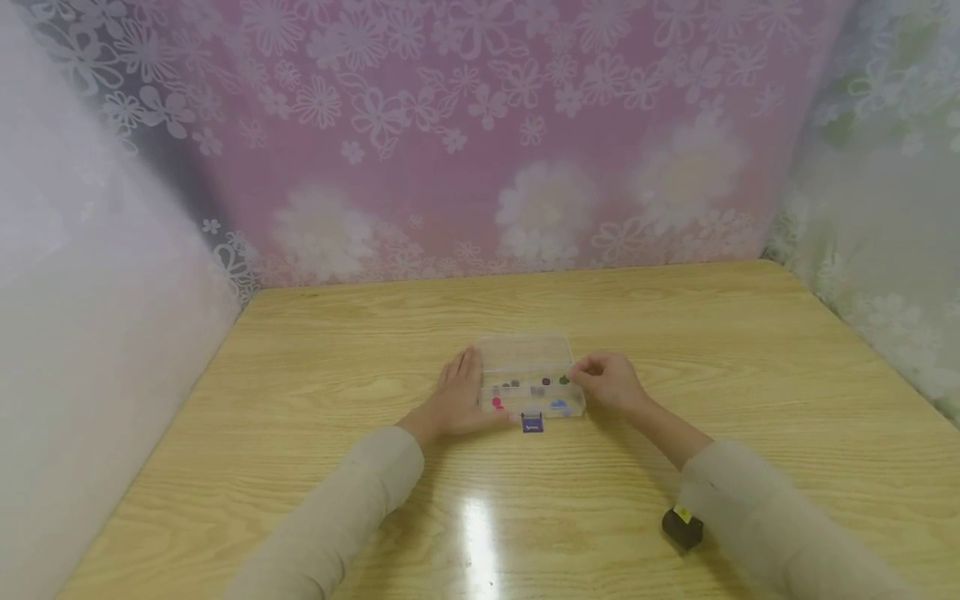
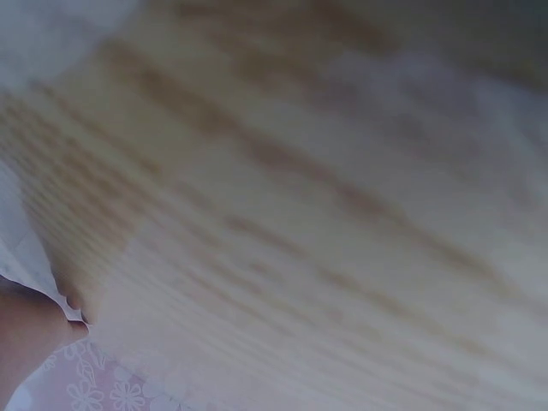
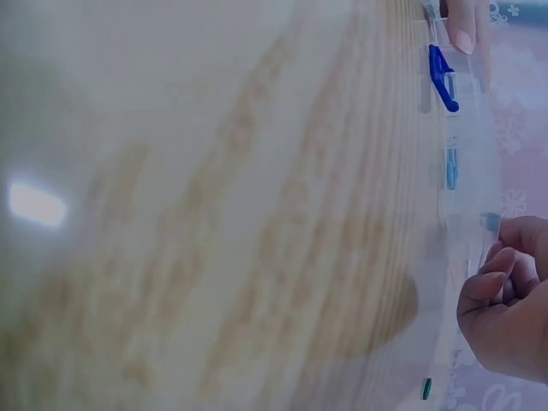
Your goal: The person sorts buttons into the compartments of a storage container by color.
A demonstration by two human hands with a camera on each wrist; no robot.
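A clear plastic compartment box [image 1: 527, 379] lies on the table with its lid raised at the back. Small coloured pieces sit inside it, among them pink pieces [image 1: 497, 402] and blue pieces [image 1: 558, 404]. A dark blue latch [image 1: 532, 423] hangs at the front. My left hand [image 1: 455, 400] rests along the box's left side, fingers straight, thumb along the front. At the back right compartment my right hand [image 1: 609, 382] pinches at a small green piece [image 1: 564, 380] with its fingertips. In the right wrist view the same hand [image 3: 509, 300] has its fingers curled.
On the wood-grain table [image 1: 337, 350], a black block-shaped object [image 1: 682, 529] with a yellow label lies by the right sleeve. Flowered cloth [image 1: 465, 167] hangs behind the table and at its sides. The left wrist view shows mostly blurred tabletop.
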